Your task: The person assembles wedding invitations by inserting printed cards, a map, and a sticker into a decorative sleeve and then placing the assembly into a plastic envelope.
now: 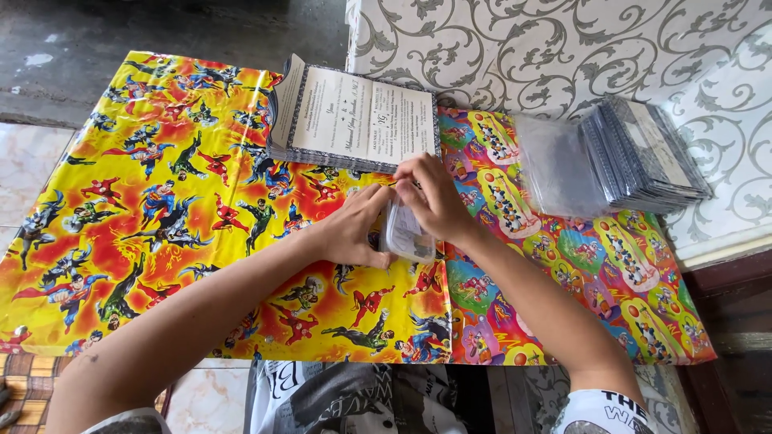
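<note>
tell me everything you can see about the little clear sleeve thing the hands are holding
The clear plastic sleeve is small, glossy and see-through, with a pale card showing inside. It is held just above the comic-print wrapping paper, near the middle of the table. The left hand grips its left side, and the right hand pinches its top edge. Its lower end hangs free, and much of it is hidden by fingers.

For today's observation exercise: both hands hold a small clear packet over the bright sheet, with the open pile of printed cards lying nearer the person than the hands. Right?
Not quite. In the head view the printed cards lie beyond the hands, left and right, not nearer. Both do hold the clear packet over the bright sheet.
</note>
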